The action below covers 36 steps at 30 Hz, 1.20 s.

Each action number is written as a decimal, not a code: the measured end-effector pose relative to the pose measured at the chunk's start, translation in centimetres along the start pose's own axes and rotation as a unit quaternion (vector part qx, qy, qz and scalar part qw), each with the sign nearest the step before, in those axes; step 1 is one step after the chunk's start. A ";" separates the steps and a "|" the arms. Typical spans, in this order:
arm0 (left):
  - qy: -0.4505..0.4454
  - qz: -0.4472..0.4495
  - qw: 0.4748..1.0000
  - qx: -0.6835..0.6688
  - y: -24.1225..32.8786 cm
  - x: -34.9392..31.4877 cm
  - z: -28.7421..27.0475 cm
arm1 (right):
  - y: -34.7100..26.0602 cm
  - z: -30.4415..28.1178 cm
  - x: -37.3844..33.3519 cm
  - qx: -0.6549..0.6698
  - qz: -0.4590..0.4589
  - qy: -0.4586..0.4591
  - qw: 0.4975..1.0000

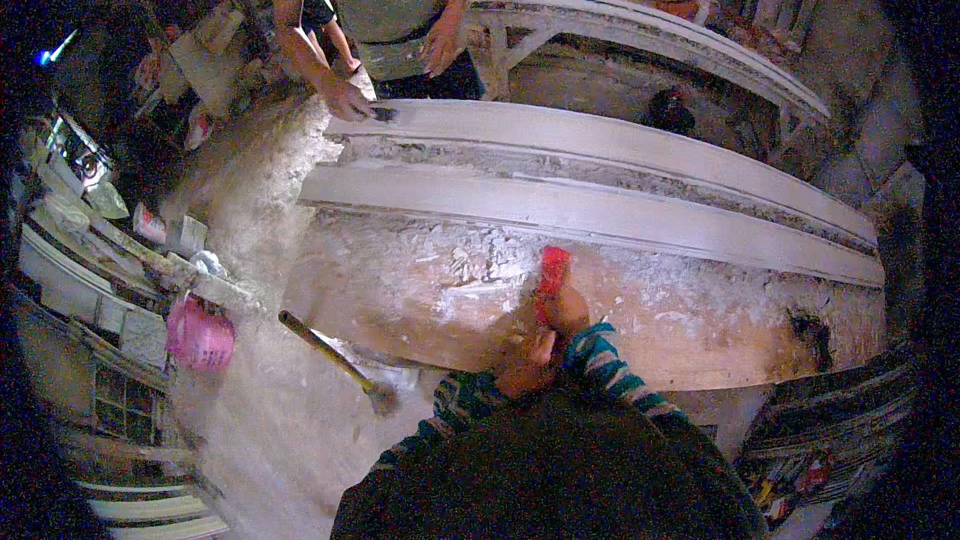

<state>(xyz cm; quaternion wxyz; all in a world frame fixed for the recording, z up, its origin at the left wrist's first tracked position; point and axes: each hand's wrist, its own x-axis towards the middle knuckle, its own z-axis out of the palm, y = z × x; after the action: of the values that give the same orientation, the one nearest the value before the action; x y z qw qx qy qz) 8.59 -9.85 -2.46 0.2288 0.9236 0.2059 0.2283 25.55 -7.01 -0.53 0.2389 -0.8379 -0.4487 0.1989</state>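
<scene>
Over the near part of a dusty wooden workbench [660, 360], my right hand [567, 310] is closed around a bright red object [555, 265]. Its kind is too blurred to name. My left hand [525, 365] is held close beside it, near the right cuff, with its fingers curled in; whatever is between them is hidden. Ahead of my hands, two long white mouldings [540, 200] lie lengthwise along the bench. White powder and crumbs [485, 260] cover the wood just beyond the red object.
Across the bench a person's hand [345, 100] rests at the far moulding's left end, on a dark tool [385, 114]. To my left are a long-handled brush [335, 355] and a pink basket [200, 333]. A white bench [640, 25] stands behind.
</scene>
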 end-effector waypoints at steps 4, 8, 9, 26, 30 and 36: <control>0.004 0.003 0.998 0.055 -1.4 -0.2 0.4 | 0.1 -0.6 -1.0 0.034 -0.030 0.037 0.998; 0.007 0.025 0.997 0.071 0.2 1.1 2.8 | 1.7 -3.7 -3.8 0.074 -0.045 0.114 0.990; 0.006 0.024 0.997 0.075 0.4 1.3 3.2 | 1.5 -4.1 -4.1 0.088 -0.055 0.137 0.985; -0.052 0.073 0.992 0.087 3.5 1.4 3.6 | 0.7 -5.1 -7.1 0.035 0.071 -0.029 0.996; -0.029 0.119 0.987 0.109 4.2 0.3 0.0 | -0.6 -4.9 -7.6 0.051 -0.003 -0.109 0.993; 0.010 0.116 0.983 0.144 5.0 0.1 -1.8 | -1.9 -4.7 -7.3 0.040 -0.085 -0.119 0.988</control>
<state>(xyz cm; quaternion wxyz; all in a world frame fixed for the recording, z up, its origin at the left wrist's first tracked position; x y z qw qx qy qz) 9.14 -13.26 1.57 0.0634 0.9623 0.1299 0.2302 23.09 -13.30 5.17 0.2335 -0.7567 -0.5353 0.2938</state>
